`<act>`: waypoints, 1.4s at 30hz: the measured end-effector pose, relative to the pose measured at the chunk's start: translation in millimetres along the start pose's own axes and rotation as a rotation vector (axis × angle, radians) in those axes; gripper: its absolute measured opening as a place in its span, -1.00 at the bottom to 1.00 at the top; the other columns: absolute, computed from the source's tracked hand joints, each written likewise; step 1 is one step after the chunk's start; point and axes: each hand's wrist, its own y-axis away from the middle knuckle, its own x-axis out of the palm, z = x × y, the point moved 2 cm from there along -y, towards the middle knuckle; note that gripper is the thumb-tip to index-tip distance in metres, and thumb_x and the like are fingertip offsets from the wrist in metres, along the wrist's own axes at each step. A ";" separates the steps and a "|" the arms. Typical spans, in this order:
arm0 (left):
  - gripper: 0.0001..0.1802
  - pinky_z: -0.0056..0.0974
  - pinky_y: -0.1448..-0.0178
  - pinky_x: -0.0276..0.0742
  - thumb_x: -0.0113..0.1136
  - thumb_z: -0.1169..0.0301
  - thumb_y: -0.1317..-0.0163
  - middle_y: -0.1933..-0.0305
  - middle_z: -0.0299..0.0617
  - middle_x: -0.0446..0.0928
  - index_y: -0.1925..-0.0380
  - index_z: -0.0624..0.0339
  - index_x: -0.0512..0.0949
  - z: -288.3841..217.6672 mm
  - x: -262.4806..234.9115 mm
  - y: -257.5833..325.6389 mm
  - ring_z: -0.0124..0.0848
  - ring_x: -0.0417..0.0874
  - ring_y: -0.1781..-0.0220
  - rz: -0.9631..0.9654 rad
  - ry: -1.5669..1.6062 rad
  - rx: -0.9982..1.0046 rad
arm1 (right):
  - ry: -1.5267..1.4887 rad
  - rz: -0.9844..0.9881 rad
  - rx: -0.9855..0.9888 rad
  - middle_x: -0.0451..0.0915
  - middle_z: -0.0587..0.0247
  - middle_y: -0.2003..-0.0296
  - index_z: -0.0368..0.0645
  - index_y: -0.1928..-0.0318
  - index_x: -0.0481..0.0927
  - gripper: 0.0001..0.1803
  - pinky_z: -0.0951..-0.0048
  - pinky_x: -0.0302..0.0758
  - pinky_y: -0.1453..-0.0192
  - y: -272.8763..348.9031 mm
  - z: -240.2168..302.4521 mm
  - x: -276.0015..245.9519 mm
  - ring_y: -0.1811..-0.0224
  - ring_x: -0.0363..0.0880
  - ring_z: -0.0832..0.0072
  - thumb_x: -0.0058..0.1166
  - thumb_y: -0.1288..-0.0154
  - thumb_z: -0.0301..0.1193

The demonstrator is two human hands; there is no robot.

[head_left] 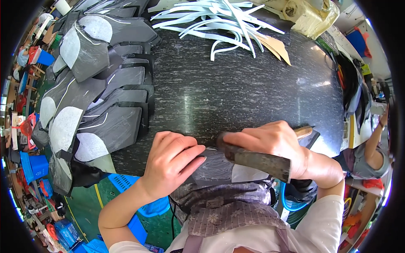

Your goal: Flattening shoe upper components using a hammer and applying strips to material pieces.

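The only view comes from the left of two side-by-side head-worn fisheye cameras, facing steeply down past the apron onto the dark surface. The fingers are near, just below its middle; the surface stretches away toward the top, while green floor shows at lower left, bending toward the rim

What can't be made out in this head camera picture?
All in the head view:
Grip on the hammer: hidden behind the right hand.
Full outline of the gray piece: partly covered by the hammer.
Underside of the left hand: turned away.
Far part of the pale blue strips: cut off by the top edge.
Co-worker: small, distorted near the rim.
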 end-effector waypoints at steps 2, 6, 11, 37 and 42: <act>-0.64 -0.13 0.06 0.41 0.53 0.47 0.11 0.22 -0.25 0.60 0.22 0.15 0.69 -0.3 2.4 2.0 -0.25 0.60 0.24 -0.026 -0.031 0.049 | -0.037 0.002 -0.002 0.49 0.35 0.54 -0.05 0.12 0.50 -0.78 0.28 0.52 0.57 -2.2 3.3 -3.0 0.53 0.64 0.36 0.11 -0.24 -0.30; -0.77 -0.14 0.03 0.46 0.38 0.48 -0.07 0.19 -0.20 0.60 0.25 0.31 0.67 -11.1 2.3 5.1 -0.29 0.61 0.16 0.020 -0.244 0.169 | 0.078 -0.020 -0.029 0.46 0.36 0.55 -0.07 0.16 0.48 -0.79 0.31 0.50 0.59 -3.6 3.7 -1.3 0.55 0.63 0.36 0.14 -0.21 -0.33; -0.57 -0.31 0.01 0.53 0.16 0.42 -0.12 0.07 0.04 0.60 0.09 0.58 0.63 -21.5 2.4 13.1 -0.24 0.55 0.08 0.206 -0.640 0.407 | 0.085 0.002 -0.034 0.45 0.34 0.54 -0.09 0.19 0.48 -0.80 0.31 0.50 0.59 -8.4 6.0 1.4 0.56 0.62 0.35 0.13 -0.21 -0.35; -0.66 -0.13 0.00 0.45 0.38 0.51 -0.08 -0.04 -0.21 0.63 0.08 0.13 0.69 -20.2 -3.3 -1.0 -0.25 0.63 0.06 -0.269 -0.106 -0.005 | 0.645 -0.467 0.611 0.65 -0.17 0.18 -0.35 0.11 0.56 -0.42 0.16 0.52 0.24 168.8 -86.6 -72.8 0.31 0.62 -0.01 0.46 0.12 -0.27; -0.71 -0.07 -0.10 0.28 0.38 0.40 -0.13 0.00 -0.29 0.64 0.11 0.10 0.69 -28.9 -11.6 17.4 -0.31 0.58 0.00 -0.194 -0.318 -0.042 | 0.900 -0.547 0.838 0.62 -0.15 -0.05 -0.27 -0.25 0.46 -0.22 0.05 0.50 -0.06 223.7 -231.5 -106.3 -0.08 0.59 -0.11 0.37 -0.15 -0.03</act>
